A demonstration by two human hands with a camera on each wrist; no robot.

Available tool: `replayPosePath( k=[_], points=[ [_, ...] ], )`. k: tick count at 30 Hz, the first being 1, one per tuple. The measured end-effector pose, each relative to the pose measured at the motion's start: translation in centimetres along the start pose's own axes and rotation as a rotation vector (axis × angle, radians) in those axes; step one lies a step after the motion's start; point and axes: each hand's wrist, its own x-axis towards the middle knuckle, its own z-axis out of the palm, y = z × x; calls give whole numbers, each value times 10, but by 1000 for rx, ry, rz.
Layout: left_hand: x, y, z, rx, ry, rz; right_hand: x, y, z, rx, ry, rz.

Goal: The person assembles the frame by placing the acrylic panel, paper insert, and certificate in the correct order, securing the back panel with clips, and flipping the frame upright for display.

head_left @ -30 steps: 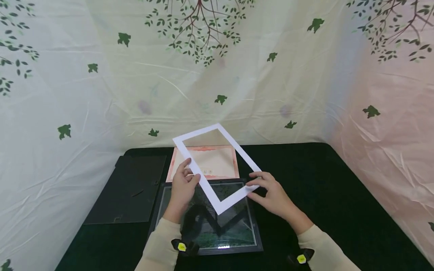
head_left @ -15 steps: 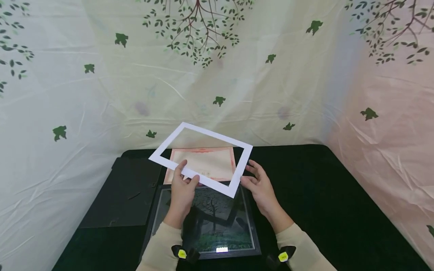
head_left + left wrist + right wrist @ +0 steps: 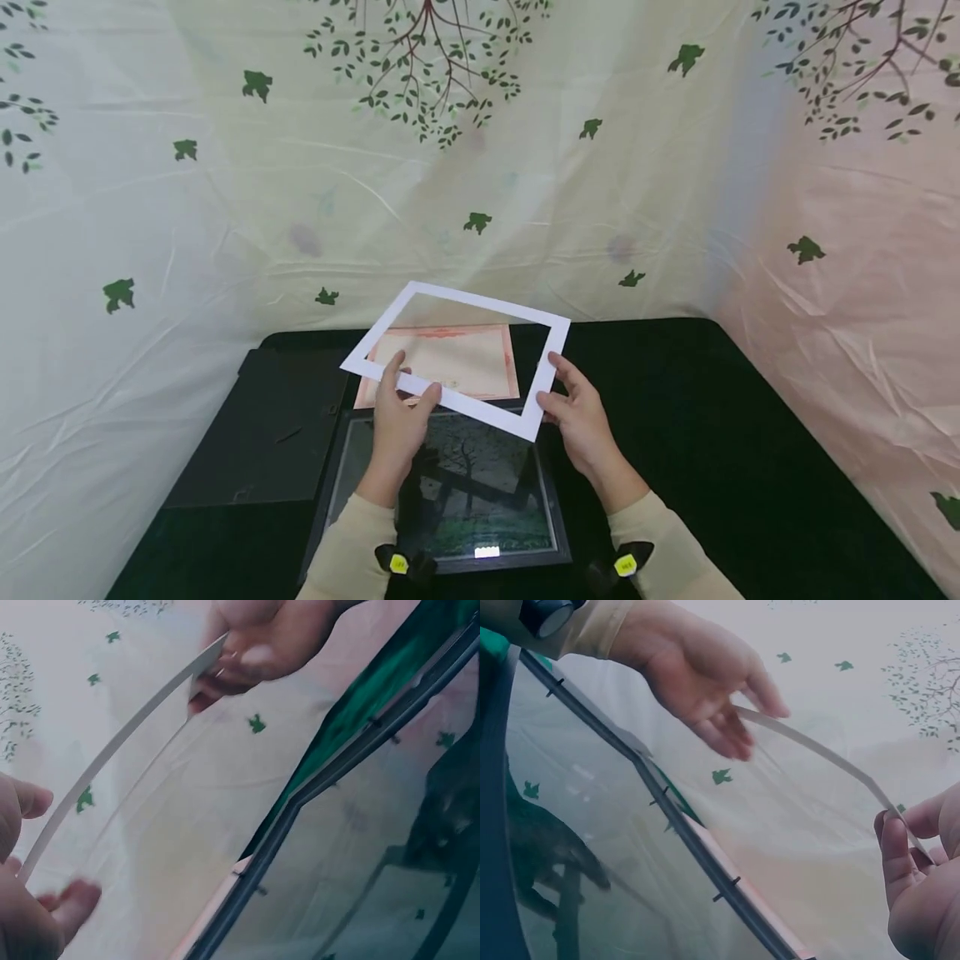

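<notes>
A white mat board (image 3: 487,414) with a rectangular opening hangs tilted above a black picture frame (image 3: 558,508) with glass that lies on the table. My left hand (image 3: 411,382) pinches the mat's near long side. My right hand (image 3: 553,382) grips its right short side. In the left wrist view the mat (image 3: 112,750) shows as a thin strip running from my left hand (image 3: 37,896) to the right hand (image 3: 255,652). The right wrist view shows my right hand (image 3: 911,840) on the mat's end (image 3: 817,750), over the frame's edge (image 3: 682,832).
A certificate (image 3: 465,367) with a pinkish border lies behind the frame, seen through the mat's opening. A black backing board (image 3: 262,425) lies to the left. The black table (image 3: 712,433) is walled in by a leaf-printed curtain (image 3: 675,167).
The mat has turned from a diagonal to nearly square with the frame. My right hand has shifted from the mat's near corner to its right short side. The left hand kept its hold.
</notes>
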Motion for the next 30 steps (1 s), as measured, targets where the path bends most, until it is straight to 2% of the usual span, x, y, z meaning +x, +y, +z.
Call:
replayPosePath(
  k=[4, 8, 11, 14, 17, 20, 23, 26, 30],
  points=[
    [3, 3, -12, 153, 140, -13, -1, -5, -4, 19, -8, 12],
    [8, 5, -26, 199, 274, -17, 0, -8, -8, 35, -9, 22],
    [12, 9, -38, 243, 313, -1, 1, -10, -11, 30, -5, 24],
    [16, 11, -51, 340, 256, -9, 1, -11, -14, 16, -14, 34],
    [20, 12, -64, 507, 131, -25, 2, -10, -16, 1, -34, 53],
    [23, 13, -75, 707, 8, 8, 2, -9, -17, -7, -61, 70],
    [23, 9, -84, 866, -82, 69, 2, -7, -18, -12, -98, 74],
    [21, 5, -91, 948, -145, 94, 1, -5, -18, -18, -138, 82],
    [18, -3, -96, 981, -178, 103, 2, -1, -18, -45, -191, 83]
  ],
)
